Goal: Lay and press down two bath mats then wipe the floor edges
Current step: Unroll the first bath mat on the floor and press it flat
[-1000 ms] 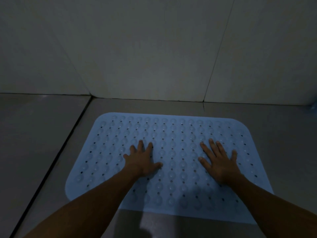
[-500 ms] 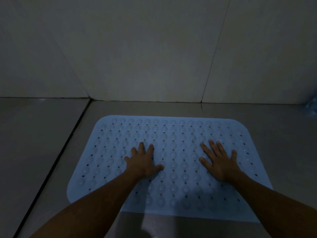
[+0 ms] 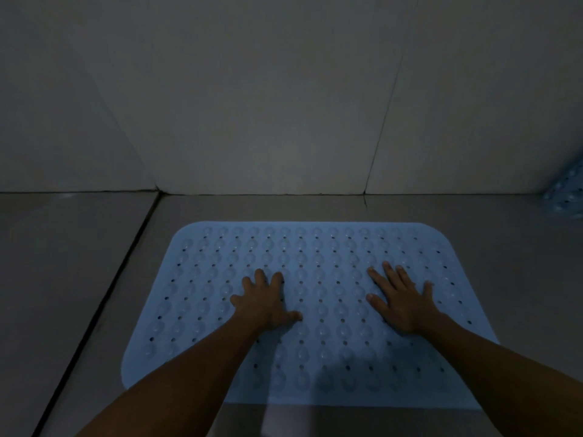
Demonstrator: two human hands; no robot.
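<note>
Both hands have stayed put; left hand (image 3: 263,305) and right hand (image 3: 402,302), fingers spread flat, press the blue bath mat (image 3: 315,253) at frame centre; next, the second mat (image 3: 566,197), right edge.

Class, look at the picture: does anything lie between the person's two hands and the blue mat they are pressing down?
Nothing visible does. The left hand and right hand both lie flat, fingers spread, directly on the mat, which rests on the floor.
</note>
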